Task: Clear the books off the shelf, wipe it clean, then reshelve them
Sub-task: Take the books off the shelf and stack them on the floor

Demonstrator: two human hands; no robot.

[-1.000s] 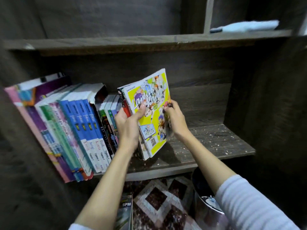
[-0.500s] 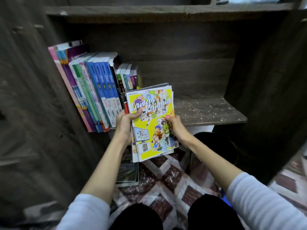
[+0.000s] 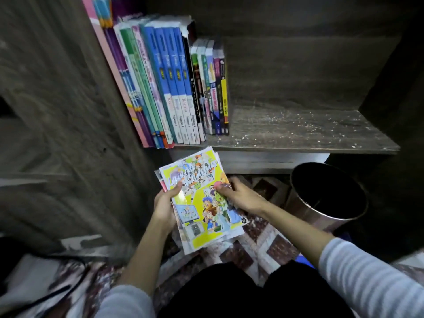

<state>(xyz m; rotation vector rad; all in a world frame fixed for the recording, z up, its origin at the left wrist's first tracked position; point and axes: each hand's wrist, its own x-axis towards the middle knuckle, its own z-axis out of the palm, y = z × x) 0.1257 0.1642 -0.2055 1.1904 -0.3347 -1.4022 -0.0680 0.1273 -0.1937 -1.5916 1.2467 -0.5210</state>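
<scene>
the stack of comic books (image 3: 204, 210) was off the shelf (image 3: 298, 131), held just below its front edge and over the patterned rug (image 3: 270, 246). the left hand (image 3: 164, 203) gripped the stack's left edge, thumb curled onto the yellow cover. the right hand (image 3: 241, 198) gripped the right edge, thumb pressed on the cover and fingers underneath.

on the shelf a row of upright books (image 3: 169, 88) leaned against the left side panel (image 3: 68, 111) and filled the board's left part. to their right the board showed dusty wood speckled with pale crumbs, as far as the dark right wall.

a round metal bin (image 3: 328, 196) stood on the floor under the shelf's right half, near the right forearm. a black cable (image 3: 57, 292) crossed the floor at lower left.
</scene>
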